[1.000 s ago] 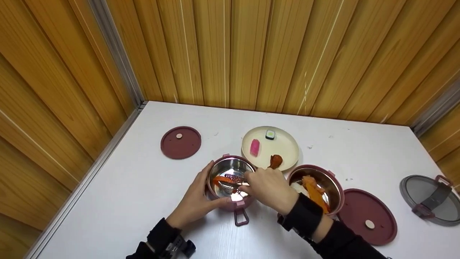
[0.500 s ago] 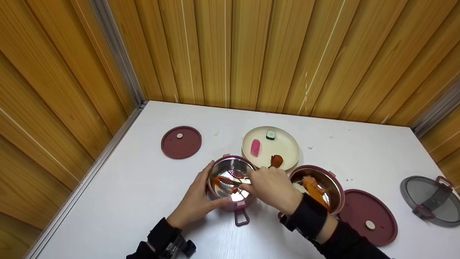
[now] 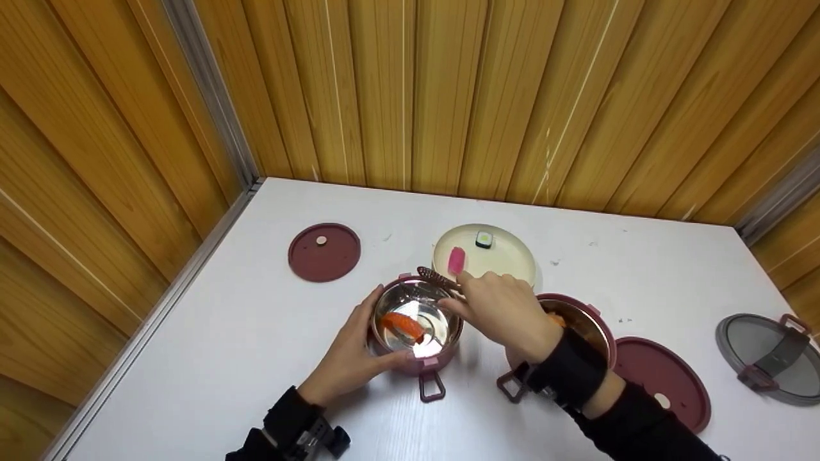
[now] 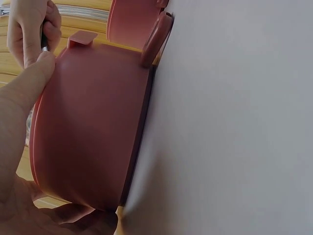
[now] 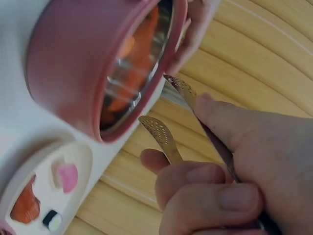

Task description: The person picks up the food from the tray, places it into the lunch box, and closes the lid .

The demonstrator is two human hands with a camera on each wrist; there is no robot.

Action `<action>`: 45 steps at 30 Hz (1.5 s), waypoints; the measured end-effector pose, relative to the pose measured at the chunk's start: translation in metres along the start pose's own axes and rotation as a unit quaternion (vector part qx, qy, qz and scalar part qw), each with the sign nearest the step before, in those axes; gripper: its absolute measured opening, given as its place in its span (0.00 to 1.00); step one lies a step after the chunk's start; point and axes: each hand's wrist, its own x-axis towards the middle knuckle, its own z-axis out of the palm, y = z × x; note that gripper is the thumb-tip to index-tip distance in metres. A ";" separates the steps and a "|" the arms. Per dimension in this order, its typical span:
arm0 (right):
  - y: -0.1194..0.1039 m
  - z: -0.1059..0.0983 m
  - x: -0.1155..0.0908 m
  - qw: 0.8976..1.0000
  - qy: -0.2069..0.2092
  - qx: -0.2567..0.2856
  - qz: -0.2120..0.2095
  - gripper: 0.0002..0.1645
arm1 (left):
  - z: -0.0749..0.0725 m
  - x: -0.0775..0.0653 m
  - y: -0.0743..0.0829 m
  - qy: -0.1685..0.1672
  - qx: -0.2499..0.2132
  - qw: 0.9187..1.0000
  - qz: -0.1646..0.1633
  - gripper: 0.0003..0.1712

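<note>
My left hand [image 3: 346, 358] grips the near-left side of a dusky-pink lunch pot [image 4: 93, 117] with a steel inside, thumb at the front and fingers round the far side. An orange-red food piece [image 3: 403, 325] lies on its bottom. My right hand [image 3: 503, 314] holds metal food tongs [image 3: 437, 278] above the pot's right rim. Their perforated tips stand apart with nothing between them, as the right wrist view shows. Behind the pot, a cream plate [image 3: 516, 256] carries a pink piece [image 3: 456, 260] and a sushi roll [image 3: 484, 239]. A toy-like drumstick [image 5: 25, 203] on it is hidden in the head view.
A second pot [image 3: 605, 330] with orange food stands under my right forearm. One maroon lid [image 3: 324, 262] lies at the back left, another maroon lid [image 3: 688, 390] at the right. Beyond that is a grey see-through lid [image 3: 749, 349] with a handle. Wood-patterned walls [image 3: 435, 96] enclose the table.
The tongs have come up out of the left pot and moved right and back with my right hand, leaving the orange-red piece inside. My left hand stays put on the pot.
</note>
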 end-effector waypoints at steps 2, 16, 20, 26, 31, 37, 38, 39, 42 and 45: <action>0.005 -0.004 0.004 1.000 0.003 0.006 0.008 0.27 | 0.000 0.000 0.000 0.001 0.000 1.000 0.002 0.70; 0.041 -0.008 0.037 0.995 -0.019 0.005 0.096 0.32 | 0.000 0.002 0.001 0.000 0.005 1.000 -0.003 0.71; 0.053 -0.005 0.042 0.994 -0.026 0.004 0.109 0.32 | 0.000 0.002 0.002 -0.003 0.003 1.000 -0.003 0.71; 0.071 -0.005 0.050 0.989 -0.045 0.002 0.142 0.35 | 0.000 0.001 0.001 -0.003 -0.002 1.000 0.000 0.71; 0.085 -0.005 0.055 0.986 -0.058 -0.003 0.157 0.37 | 0.000 0.000 0.001 -0.001 0.001 1.000 -0.005 0.70; 0.103 -0.003 0.061 0.982 -0.072 -0.001 0.173 0.37 | 0.000 0.001 0.001 -0.002 0.008 1.000 -0.014 0.71; 0.106 -0.003 0.062 0.981 -0.076 -0.001 0.176 0.38 | 0.000 0.001 0.001 -0.002 0.007 1.000 -0.015 0.71; 0.108 -0.002 0.063 0.981 -0.080 -0.002 0.177 0.38 | 0.000 0.001 0.001 -0.002 0.006 1.000 -0.016 0.71; 0.115 -0.001 0.067 0.978 -0.092 0.000 0.185 0.38 | 0.000 0.001 0.000 -0.002 0.006 1.000 -0.018 0.71; 0.120 0.002 0.071 0.976 -0.100 0.003 0.192 0.38 | 0.000 0.001 0.001 -0.001 0.005 1.000 -0.017 0.70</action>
